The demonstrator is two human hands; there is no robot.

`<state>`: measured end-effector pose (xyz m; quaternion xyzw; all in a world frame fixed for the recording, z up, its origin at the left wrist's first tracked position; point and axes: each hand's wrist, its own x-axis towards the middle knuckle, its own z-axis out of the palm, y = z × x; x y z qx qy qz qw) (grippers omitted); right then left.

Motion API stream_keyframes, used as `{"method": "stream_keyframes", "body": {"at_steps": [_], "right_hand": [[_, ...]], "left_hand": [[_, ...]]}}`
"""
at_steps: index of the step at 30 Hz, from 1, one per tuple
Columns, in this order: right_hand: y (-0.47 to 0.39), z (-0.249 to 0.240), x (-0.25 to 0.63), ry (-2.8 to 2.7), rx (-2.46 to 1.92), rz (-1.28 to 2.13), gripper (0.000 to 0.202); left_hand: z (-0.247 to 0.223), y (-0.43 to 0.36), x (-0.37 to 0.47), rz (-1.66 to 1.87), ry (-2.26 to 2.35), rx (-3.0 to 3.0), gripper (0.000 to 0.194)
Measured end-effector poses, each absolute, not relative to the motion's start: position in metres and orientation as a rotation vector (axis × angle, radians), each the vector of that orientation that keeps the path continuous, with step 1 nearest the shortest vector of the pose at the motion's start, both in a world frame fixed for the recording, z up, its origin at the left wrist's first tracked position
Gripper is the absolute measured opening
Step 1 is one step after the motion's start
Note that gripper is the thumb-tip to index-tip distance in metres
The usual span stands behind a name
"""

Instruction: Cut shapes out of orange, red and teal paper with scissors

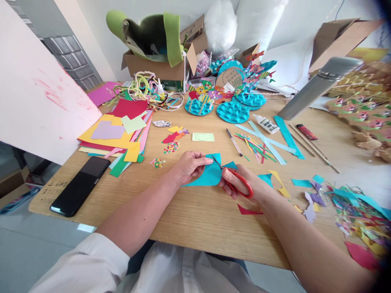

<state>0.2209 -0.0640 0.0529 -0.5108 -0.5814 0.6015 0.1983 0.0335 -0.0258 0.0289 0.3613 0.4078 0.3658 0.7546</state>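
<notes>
Near the middle of the wooden table, my left hand (192, 165) pinches the upper left part of a piece of blue paper (207, 176) between thumb and fingers. My right hand (241, 181) is closed round the red handles of a pair of scissors (249, 188). The scissor blades point up and left and lie across the right part of the blue paper, close to my left fingertips. A flap of the blue paper shows right of the blades. Just behind the hands lies a pale green paper rectangle (203, 137).
A black phone (80, 186) and stacked coloured paper (105, 132) lie at the left. Behind are blue paper crafts (232, 112) and a cardboard box (152, 68). Rightward are a glue bottle (266, 124), a grey flask (317, 89), paper strips and scraps (363, 207).
</notes>
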Motion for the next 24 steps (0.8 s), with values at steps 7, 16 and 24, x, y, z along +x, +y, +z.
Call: {"method": "stream_keyframes", "body": {"at_steps": [7, 16, 24], "right_hand": [[-0.0633, 0.0473, 0.2238, -1.649, -1.413, 1.676, 0.066], [-0.0633, 0.0483, 0.2227, -1.689, -1.318, 1.718, 0.071], [-0.0645, 0.048, 0.2197, -1.578, -1.308, 1.717, 0.072]], "left_hand": [[0.0287, -0.026, 0.0361, 0.823, 0.89, 0.776, 0.041], [0.0341, -0.0245, 0.0354, 0.888, 0.902, 0.703, 0.034], [0.0331, -0.0264, 0.0358, 0.858, 0.856, 0.669, 0.024]]}}
